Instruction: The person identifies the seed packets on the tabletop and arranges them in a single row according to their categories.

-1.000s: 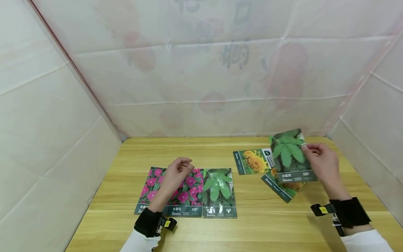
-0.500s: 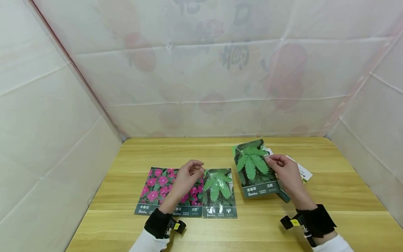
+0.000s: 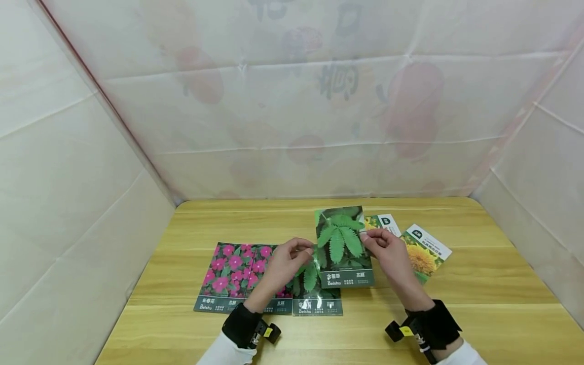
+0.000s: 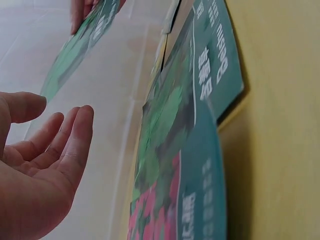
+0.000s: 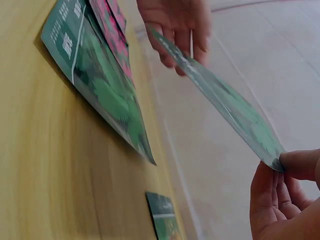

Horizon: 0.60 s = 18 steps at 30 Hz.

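My right hand (image 3: 392, 263) pinches a seed packet (image 3: 342, 243) with a fern-like green leaf by its right edge. The packet is tilted up above the table in front of me. At its left edge is my left hand (image 3: 285, 266), thumb and fingers apart around the corner in the left wrist view. Beneath lies a second green-leaf packet (image 3: 317, 301), partly covered by the held one. To its left, two pink-flower packets (image 3: 223, 271) lie side by side, the nearer-to-centre one partly behind my left hand.
Two yellow-flower packets lie at the right: one packet (image 3: 422, 256) slanted beside my right hand, the other packet (image 3: 388, 223) mostly hidden behind the held one. A pale cloth wall (image 3: 274, 172) rises at the back of the wooden table (image 3: 182, 339), with more cloth on both sides.
My right hand has carried the green-leaf packet leftward from above the yellow-flower packets to over the row. My left hand has moved right to meet its edge, uncovering more of the pink-flower packets.
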Each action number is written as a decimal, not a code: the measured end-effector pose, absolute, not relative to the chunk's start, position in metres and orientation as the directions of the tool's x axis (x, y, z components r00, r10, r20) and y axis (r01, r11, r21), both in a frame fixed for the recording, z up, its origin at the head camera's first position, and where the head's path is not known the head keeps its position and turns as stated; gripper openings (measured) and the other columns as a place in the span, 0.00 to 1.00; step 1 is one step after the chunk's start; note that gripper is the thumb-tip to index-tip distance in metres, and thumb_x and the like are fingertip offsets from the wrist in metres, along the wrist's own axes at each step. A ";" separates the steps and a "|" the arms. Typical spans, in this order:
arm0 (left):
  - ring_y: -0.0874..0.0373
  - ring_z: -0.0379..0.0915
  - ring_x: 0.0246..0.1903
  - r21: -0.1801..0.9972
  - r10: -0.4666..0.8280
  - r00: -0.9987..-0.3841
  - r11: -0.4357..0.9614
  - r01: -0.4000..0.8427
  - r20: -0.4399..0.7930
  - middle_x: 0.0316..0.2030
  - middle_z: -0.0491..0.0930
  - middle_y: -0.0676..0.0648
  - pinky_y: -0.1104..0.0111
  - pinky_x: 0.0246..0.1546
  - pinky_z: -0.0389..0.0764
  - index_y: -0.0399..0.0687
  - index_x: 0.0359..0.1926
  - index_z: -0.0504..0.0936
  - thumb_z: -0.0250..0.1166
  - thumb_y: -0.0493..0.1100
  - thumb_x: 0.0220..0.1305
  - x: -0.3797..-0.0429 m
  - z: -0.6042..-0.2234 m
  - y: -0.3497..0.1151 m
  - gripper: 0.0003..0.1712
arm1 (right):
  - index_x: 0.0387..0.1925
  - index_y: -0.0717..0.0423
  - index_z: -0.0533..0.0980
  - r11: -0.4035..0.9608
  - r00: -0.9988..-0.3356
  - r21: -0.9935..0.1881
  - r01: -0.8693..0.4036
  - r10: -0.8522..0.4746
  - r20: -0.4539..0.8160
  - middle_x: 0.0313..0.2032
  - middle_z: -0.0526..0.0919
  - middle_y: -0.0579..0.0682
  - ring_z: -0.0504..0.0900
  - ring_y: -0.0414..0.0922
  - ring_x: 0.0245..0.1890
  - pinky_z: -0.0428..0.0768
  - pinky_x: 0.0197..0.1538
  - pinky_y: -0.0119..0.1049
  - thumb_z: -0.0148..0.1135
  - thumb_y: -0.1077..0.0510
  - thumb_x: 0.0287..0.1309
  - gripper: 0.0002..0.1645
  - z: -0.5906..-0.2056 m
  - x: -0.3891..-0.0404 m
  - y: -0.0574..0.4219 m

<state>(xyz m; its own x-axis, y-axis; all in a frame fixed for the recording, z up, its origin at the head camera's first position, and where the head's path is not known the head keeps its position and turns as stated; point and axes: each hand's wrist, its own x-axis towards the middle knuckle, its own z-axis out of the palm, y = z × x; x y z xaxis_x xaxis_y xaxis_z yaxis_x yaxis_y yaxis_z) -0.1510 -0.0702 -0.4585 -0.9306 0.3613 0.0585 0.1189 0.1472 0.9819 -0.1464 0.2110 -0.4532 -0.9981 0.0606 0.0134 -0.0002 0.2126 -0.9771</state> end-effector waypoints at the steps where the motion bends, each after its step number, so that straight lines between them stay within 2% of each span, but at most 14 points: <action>1: 0.35 0.80 0.51 0.983 0.365 -0.929 0.146 0.111 0.050 0.51 0.81 0.34 0.49 0.55 0.83 0.36 0.62 0.78 0.58 0.43 0.80 -0.150 -0.456 -0.069 0.18 | 0.59 0.58 0.76 0.211 -0.998 -0.977 -0.011 0.054 0.023 0.48 0.84 0.57 0.82 0.48 0.50 0.84 0.53 0.38 0.66 0.38 0.69 0.32 -0.460 -0.148 0.211; 6: 0.36 0.80 0.50 0.984 0.381 -0.923 0.147 0.104 0.041 0.52 0.80 0.33 0.46 0.56 0.81 0.29 0.66 0.72 0.57 0.35 0.79 -0.145 -0.447 -0.063 0.20 | 0.60 0.56 0.76 0.225 -0.999 -0.974 0.016 0.047 -0.005 0.49 0.85 0.55 0.83 0.45 0.51 0.84 0.55 0.37 0.65 0.39 0.70 0.30 -0.467 -0.147 0.206; 12: 0.48 0.82 0.43 0.984 0.358 -0.933 0.145 0.100 0.042 0.50 0.81 0.37 0.52 0.49 0.85 0.33 0.66 0.73 0.59 0.36 0.78 -0.150 -0.458 -0.060 0.20 | 0.56 0.60 0.77 0.219 -0.995 -0.972 0.085 0.066 -0.073 0.46 0.86 0.55 0.84 0.44 0.46 0.85 0.52 0.35 0.67 0.45 0.71 0.25 -0.447 -0.142 0.196; 18: 0.49 0.82 0.39 0.988 0.341 -0.938 0.118 0.103 0.057 0.47 0.82 0.38 0.50 0.46 0.86 0.33 0.64 0.74 0.61 0.36 0.77 -0.153 -0.464 -0.061 0.19 | 0.55 0.59 0.78 0.232 -0.999 -0.973 -0.015 0.039 0.024 0.45 0.86 0.55 0.84 0.47 0.45 0.86 0.48 0.36 0.66 0.42 0.70 0.26 -0.466 -0.146 0.200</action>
<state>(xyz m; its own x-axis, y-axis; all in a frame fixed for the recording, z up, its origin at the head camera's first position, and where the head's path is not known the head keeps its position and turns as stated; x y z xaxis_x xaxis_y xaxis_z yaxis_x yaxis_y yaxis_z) -0.1530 -0.0613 -0.4642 -0.9383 0.3412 0.0566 0.1025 0.1181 0.9877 -0.1464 0.1998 -0.4664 -0.9989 0.0389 0.0243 -0.0146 0.2324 -0.9725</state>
